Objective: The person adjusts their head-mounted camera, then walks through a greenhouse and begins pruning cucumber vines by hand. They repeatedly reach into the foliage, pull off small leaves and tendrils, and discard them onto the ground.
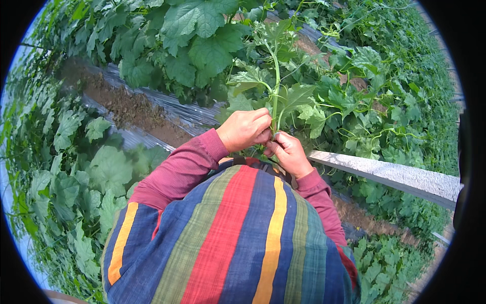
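An upright green vine stem (276, 83) with lobed leaves and curling tendrils rises before me. Close against its left side, my left hand (248, 129) has its fingers curled in at the stem. My right hand (287, 152) meets it just below and to the right, with thumb and forefinger pinched together at the stem's lower part. A thin dark strand shows below the right fingers. What exactly lies between the fingertips is hidden, and the two hands nearly touch. A small leaf (298, 97) grows from the stem just above the hands.
A pale, rough post (387, 176) runs from beside my right hand to the right rim. Dense leafy vines (205, 41) stand ahead and on both sides. Plastic sheeting (178, 110) borders a strip of bare soil (129, 106) at left.
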{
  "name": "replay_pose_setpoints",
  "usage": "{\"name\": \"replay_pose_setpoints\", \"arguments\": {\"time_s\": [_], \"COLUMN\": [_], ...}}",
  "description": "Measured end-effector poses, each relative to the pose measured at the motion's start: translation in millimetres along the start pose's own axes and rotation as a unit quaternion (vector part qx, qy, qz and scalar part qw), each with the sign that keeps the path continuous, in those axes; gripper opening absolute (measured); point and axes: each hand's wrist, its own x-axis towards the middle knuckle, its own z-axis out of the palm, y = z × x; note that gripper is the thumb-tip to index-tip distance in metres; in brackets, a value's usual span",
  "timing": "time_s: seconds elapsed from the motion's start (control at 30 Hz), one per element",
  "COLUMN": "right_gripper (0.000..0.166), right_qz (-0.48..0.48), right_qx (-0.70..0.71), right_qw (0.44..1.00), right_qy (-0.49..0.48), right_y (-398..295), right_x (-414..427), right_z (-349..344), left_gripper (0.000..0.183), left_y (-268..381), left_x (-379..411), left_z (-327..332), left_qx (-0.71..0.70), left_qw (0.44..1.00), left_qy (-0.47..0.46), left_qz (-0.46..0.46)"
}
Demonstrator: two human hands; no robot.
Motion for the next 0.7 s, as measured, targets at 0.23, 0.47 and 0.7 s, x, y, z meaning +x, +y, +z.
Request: {"name": "replay_pose_setpoints", "arguments": {"time_s": [0.23, 0.47, 0.7], "right_gripper": [0.005, 0.006, 0.018], "right_qz": [-0.003, -0.022, -0.01], "right_qx": [-0.009, -0.049, -0.235], "right_qw": [1.0, 0.998, 0.972], "right_qy": [0.004, 0.018, 0.017], "right_y": [-7, 19, 37], "right_x": [6, -7, -10], "right_z": [1, 3, -6], "left_gripper": [0.026, 0.022, 0.036], "left_y": [-2, -6, 15], "left_x": [-7, -4, 8], "left_z": [16, -11, 2], "left_qx": [0.069, -0.336, -0.691], "left_qw": [0.991, 0.884, 0.575], "left_qy": [0.084, 0.018, 0.002], "left_qz": [-0.079, -0.325, -0.439]}}
